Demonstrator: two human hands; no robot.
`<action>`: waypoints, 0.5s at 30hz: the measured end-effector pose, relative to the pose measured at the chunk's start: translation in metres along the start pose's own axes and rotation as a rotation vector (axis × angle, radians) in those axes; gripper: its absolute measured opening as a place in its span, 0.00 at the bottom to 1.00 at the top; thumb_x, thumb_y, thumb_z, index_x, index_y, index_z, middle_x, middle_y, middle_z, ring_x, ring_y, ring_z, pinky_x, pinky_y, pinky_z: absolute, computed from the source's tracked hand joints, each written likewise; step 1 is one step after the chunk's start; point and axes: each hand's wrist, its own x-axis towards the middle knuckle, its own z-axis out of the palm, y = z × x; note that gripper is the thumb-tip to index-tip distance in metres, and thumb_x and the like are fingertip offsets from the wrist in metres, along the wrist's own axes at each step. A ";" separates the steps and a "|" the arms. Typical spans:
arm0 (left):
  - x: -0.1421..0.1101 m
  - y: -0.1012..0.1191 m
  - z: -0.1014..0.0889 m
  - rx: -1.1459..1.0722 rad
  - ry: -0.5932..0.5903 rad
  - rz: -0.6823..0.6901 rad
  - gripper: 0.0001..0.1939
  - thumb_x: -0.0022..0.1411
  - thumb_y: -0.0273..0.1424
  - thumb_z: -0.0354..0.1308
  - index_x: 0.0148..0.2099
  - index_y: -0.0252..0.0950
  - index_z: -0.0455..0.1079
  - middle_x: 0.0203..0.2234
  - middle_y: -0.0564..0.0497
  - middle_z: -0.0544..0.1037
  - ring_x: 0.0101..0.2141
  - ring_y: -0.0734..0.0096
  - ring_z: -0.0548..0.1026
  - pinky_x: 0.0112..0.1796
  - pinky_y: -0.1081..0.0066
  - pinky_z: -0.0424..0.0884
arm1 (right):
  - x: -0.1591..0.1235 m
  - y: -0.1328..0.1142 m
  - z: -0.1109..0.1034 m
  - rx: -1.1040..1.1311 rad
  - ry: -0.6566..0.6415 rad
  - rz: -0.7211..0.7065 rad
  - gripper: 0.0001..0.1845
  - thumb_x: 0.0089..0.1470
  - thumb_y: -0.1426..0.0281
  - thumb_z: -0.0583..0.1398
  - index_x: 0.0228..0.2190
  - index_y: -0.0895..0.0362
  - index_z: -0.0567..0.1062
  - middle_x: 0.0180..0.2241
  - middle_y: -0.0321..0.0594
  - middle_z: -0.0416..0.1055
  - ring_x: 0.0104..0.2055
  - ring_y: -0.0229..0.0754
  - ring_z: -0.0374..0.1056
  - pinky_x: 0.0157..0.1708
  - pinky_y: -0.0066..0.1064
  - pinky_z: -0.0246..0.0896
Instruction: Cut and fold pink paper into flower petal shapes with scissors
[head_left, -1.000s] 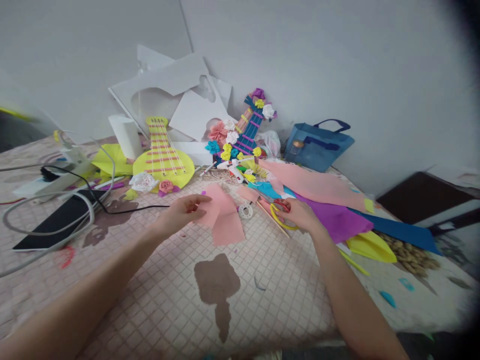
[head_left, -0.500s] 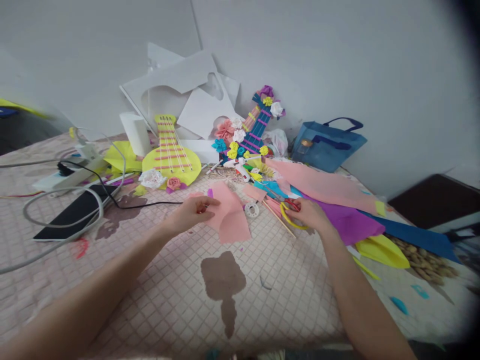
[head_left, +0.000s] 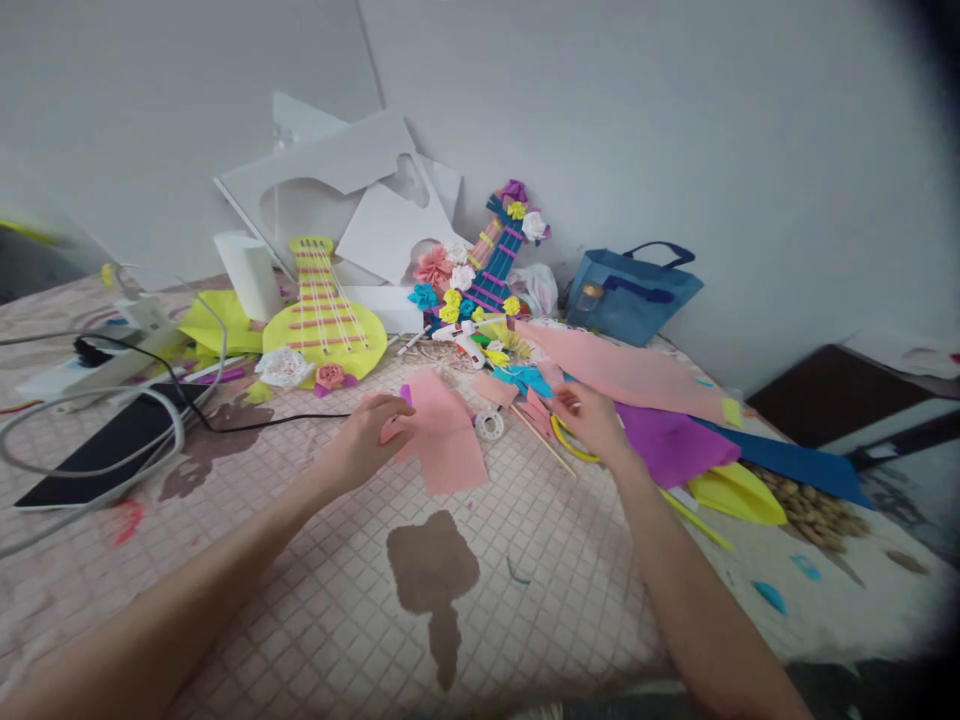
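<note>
Pink paper (head_left: 457,455) lies flat between the hands, apparently unshaped. Left hand (head_left: 360,442) curls at its edge, right hand (head_left: 596,420) beside a yellow handle (head_left: 579,454); neither grip certain. Beyond left: yellow guitar shape (head_left: 354,335), already strung.

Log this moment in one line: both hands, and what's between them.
left hand: at left edge of pink paper, grip unclear | right hand: at yellow loop, grip unclear | between: white ring, wooden stick

Pink paper (head_left: 454,455) lies on the checked tablecloth (head_left: 330,590).
</note>
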 end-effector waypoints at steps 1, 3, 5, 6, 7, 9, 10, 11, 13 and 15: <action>0.000 -0.001 0.001 -0.005 0.009 0.010 0.12 0.58 0.33 0.52 0.43 0.35 0.69 0.43 0.43 0.73 0.46 0.61 0.71 0.48 0.60 0.66 | 0.003 -0.009 0.005 -0.015 -0.015 -0.071 0.12 0.57 0.64 0.53 0.38 0.58 0.70 0.36 0.44 0.73 0.35 0.42 0.70 0.35 0.30 0.62; 0.001 -0.003 0.001 -0.012 0.028 0.012 0.12 0.58 0.34 0.51 0.42 0.35 0.70 0.42 0.44 0.74 0.45 0.61 0.71 0.47 0.60 0.67 | 0.013 -0.027 0.015 -0.096 -0.092 -0.185 0.11 0.56 0.65 0.53 0.37 0.58 0.70 0.38 0.44 0.72 0.41 0.44 0.67 0.40 0.32 0.60; 0.001 -0.004 0.001 -0.017 0.042 0.006 0.12 0.58 0.34 0.52 0.41 0.36 0.70 0.42 0.44 0.74 0.44 0.61 0.72 0.46 0.60 0.68 | 0.027 -0.041 0.026 -0.138 -0.131 -0.217 0.08 0.54 0.67 0.56 0.35 0.57 0.72 0.37 0.45 0.72 0.44 0.47 0.65 0.44 0.34 0.58; 0.001 -0.005 0.001 -0.020 0.048 0.006 0.12 0.58 0.34 0.52 0.41 0.36 0.70 0.42 0.44 0.74 0.44 0.61 0.72 0.45 0.61 0.68 | 0.035 -0.047 0.032 -0.159 -0.149 -0.224 0.09 0.52 0.68 0.57 0.36 0.58 0.72 0.38 0.46 0.71 0.46 0.49 0.63 0.45 0.36 0.56; 0.001 -0.005 0.002 -0.023 0.051 0.008 0.11 0.58 0.34 0.52 0.41 0.36 0.70 0.42 0.44 0.74 0.43 0.61 0.72 0.45 0.61 0.68 | 0.042 -0.051 0.038 -0.181 -0.164 -0.225 0.11 0.50 0.68 0.59 0.37 0.58 0.72 0.40 0.48 0.71 0.48 0.51 0.62 0.46 0.37 0.55; 0.001 -0.004 0.002 -0.026 0.051 0.014 0.11 0.58 0.34 0.52 0.41 0.36 0.70 0.42 0.45 0.74 0.43 0.62 0.72 0.45 0.61 0.68 | 0.056 -0.056 0.050 -0.216 -0.198 -0.212 0.18 0.45 0.67 0.63 0.40 0.59 0.71 0.44 0.52 0.69 0.49 0.55 0.60 0.46 0.40 0.54; 0.001 -0.004 0.002 -0.029 0.050 0.019 0.11 0.58 0.34 0.52 0.41 0.36 0.70 0.41 0.45 0.74 0.43 0.62 0.72 0.45 0.62 0.68 | 0.062 -0.057 0.055 -0.228 -0.215 -0.202 0.21 0.43 0.66 0.64 0.41 0.59 0.71 0.44 0.53 0.69 0.49 0.56 0.60 0.45 0.40 0.54; 0.001 -0.004 0.002 -0.032 0.050 0.024 0.11 0.58 0.33 0.52 0.42 0.36 0.70 0.41 0.45 0.74 0.43 0.62 0.72 0.45 0.62 0.68 | 0.067 -0.057 0.059 -0.235 -0.233 -0.190 0.22 0.42 0.66 0.65 0.40 0.58 0.70 0.43 0.52 0.69 0.47 0.55 0.62 0.43 0.39 0.55; 0.001 -0.004 0.003 -0.041 0.051 0.033 0.11 0.58 0.33 0.52 0.42 0.35 0.69 0.41 0.45 0.74 0.44 0.62 0.72 0.46 0.62 0.67 | 0.077 -0.054 0.062 -0.240 -0.262 -0.167 0.18 0.44 0.66 0.63 0.38 0.58 0.71 0.39 0.49 0.71 0.43 0.52 0.64 0.39 0.36 0.56; 0.001 -0.005 0.003 -0.049 0.055 0.037 0.11 0.58 0.33 0.52 0.42 0.35 0.69 0.41 0.45 0.75 0.43 0.62 0.72 0.45 0.61 0.67 | 0.085 -0.048 0.058 -0.235 -0.263 -0.145 0.11 0.48 0.68 0.59 0.36 0.57 0.71 0.34 0.46 0.72 0.38 0.49 0.66 0.35 0.32 0.56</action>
